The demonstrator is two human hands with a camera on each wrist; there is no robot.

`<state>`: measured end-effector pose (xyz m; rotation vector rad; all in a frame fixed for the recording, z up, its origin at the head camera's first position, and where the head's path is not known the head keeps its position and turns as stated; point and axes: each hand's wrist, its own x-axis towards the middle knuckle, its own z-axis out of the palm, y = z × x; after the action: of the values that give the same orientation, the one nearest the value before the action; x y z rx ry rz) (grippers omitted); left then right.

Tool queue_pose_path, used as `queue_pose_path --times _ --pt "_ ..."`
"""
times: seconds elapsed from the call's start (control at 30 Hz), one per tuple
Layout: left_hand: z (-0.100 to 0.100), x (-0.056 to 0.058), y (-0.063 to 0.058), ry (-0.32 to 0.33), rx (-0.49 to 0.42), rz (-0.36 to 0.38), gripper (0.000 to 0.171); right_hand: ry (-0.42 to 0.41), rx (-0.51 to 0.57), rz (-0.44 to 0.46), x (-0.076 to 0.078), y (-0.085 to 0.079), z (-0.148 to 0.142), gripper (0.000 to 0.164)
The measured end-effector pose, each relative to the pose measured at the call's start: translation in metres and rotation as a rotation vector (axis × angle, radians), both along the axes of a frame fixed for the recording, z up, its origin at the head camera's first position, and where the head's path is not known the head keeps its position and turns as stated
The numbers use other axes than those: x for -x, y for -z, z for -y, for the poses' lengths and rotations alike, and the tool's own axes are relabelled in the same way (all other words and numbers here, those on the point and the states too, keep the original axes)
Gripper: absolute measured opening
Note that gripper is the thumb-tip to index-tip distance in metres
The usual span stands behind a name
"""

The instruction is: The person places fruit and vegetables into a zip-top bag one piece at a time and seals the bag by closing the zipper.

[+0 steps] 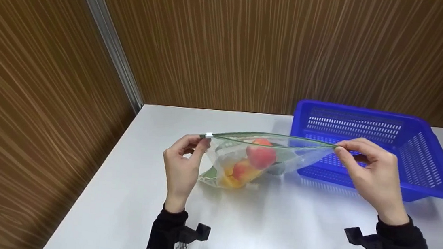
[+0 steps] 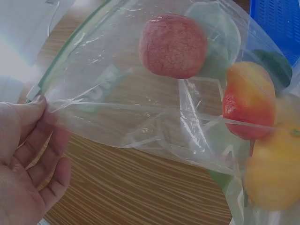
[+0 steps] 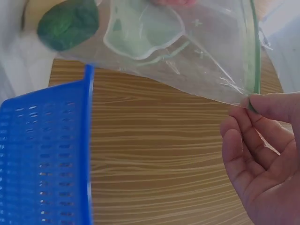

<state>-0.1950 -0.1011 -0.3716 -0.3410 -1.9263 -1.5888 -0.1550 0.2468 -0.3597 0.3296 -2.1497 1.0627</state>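
Note:
A clear zipper bag point(image 1: 299, 158) with a green seal strip hangs between both hands, its mouth slightly parted. My left hand point(image 1: 182, 169) pinches the top left corner, beside the white slider point(image 1: 209, 135). The opposite corner is pinched between thumb and fingertips of my right hand point(image 1: 377, 176). Inside the bag lie a red apple-like fruit point(image 2: 173, 46), a red-and-yellow fruit point(image 2: 249, 101) and a larger yellow-orange fruit point(image 2: 272, 173). A dark green item point(image 3: 69, 23) also shows through the plastic in the right wrist view; its kind is unclear.
A blue perforated plastic basket point(image 1: 369, 110) stands on the white table point(image 1: 125, 196) at the right, partly behind the right hand. Wood-grain panels point(image 1: 229, 44) rise at the back and left side.

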Motion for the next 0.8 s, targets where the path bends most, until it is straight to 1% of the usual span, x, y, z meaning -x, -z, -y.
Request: queue_pose_path --times 0.13,0.2,0.27,0.33,0.4,0.47,0.53,0.6,0.63,0.7,0.73,0.8 --pt "0.001 0.0 0.0 0.012 -0.048 0.019 0.015 -0.059 0.071 -0.026 -0.009 -0.007 0.003 0.009" --pt "0.001 0.001 0.001 0.033 -0.06 0.022 0.016 -0.073 0.115 -0.017 -0.012 -0.009 0.004 0.009" --pt "0.001 0.001 0.002 0.062 -0.065 0.026 0.014 -0.057 0.134 0.005 -0.013 -0.009 0.005 0.008" --pt "0.0 0.001 0.003 0.095 -0.051 0.022 0.013 -0.019 0.138 0.035 -0.011 -0.008 0.005 0.007" --pt "-0.001 0.0 0.004 0.137 -0.01 -0.016 0.018 0.042 0.128 0.074 -0.009 -0.006 0.004 0.009" --pt "-0.003 -0.001 0.004 0.186 0.05 -0.076 0.021 0.097 0.133 0.122 -0.006 -0.004 0.004 0.012" --pt "-0.005 -0.003 0.004 0.241 0.096 -0.146 0.02 0.137 0.135 0.16 -0.004 -0.002 0.003 0.014" --pt "-0.007 -0.004 0.004 0.289 0.117 -0.19 0.017 0.163 0.135 0.195 -0.003 0.0 0.002 0.016" --pt "-0.008 -0.004 0.004 0.298 0.12 -0.2 0.015 0.171 0.133 0.209 -0.002 0.0 0.001 0.016" --pt "-0.01 -0.003 0.005 0.288 0.118 -0.198 0.011 0.187 0.114 0.225 0.0 0.002 -0.001 0.017" --pt "-0.01 -0.003 0.005 0.271 0.115 -0.187 0.01 0.193 0.104 0.229 0.0 0.003 -0.001 0.018" --pt "-0.012 -0.002 0.007 0.216 0.118 -0.151 0.011 0.205 0.078 0.231 0.002 0.004 -0.002 0.018"
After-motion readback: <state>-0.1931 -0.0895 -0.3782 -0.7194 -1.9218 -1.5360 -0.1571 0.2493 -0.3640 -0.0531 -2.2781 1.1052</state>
